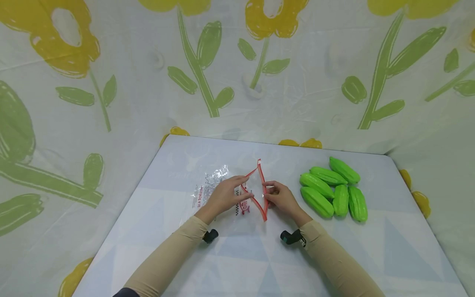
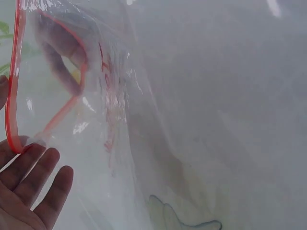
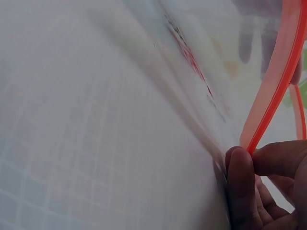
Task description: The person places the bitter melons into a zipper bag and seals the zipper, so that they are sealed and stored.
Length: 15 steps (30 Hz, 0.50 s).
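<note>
A clear plastic bag [image 1: 208,185] with a red rim [image 1: 264,206] and printed pictures lies on its side, its mouth spread apart. At the mouth's left side, my left hand [image 1: 226,194] holds the rim, thumb and fingers apart. My right hand [image 1: 283,200] pinches the opposite rim. In the left wrist view, the left hand [image 2: 29,187] touches the red rim [image 2: 13,96], with other fingers seen through the plastic. The right wrist view shows the right hand [image 3: 268,187] pinching the red rim [image 3: 273,91] between thumb and finger.
Several green ridged fruits [image 1: 317,202] lie grouped on the table [image 1: 237,255], right of my right hand. A flower-patterned curtain [image 1: 304,95] hangs behind and at both sides of the table. Dark wrist cameras [image 1: 210,236] sit under both wrists.
</note>
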Available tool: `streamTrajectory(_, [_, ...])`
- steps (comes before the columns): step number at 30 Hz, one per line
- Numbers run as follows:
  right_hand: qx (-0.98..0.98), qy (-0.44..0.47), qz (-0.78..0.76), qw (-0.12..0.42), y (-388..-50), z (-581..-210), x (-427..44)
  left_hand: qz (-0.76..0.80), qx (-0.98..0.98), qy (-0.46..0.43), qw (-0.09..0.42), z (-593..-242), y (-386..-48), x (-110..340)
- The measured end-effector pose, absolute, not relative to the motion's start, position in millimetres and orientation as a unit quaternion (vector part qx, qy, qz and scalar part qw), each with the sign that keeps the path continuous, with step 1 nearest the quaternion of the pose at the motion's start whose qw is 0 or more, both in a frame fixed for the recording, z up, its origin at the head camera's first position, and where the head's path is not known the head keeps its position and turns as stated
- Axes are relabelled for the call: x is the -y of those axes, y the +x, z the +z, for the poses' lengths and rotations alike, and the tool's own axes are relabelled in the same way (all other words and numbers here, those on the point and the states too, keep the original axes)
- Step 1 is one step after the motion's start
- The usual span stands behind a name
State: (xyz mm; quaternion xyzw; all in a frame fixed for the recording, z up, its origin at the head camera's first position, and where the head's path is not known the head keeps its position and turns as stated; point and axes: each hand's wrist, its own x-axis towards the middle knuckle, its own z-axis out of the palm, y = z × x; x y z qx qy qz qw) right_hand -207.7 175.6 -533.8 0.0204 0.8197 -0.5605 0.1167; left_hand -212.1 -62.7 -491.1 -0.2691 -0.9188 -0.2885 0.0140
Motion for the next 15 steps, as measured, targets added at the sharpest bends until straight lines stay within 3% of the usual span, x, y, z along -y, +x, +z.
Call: streamTrajectory(15, [-0.821, 0.026, -0.559, 0.115, -207.7, -533.5, -176.7, -0.342, 0.901, -0.263, 0.057, -492.7, -215.7, 64.4])
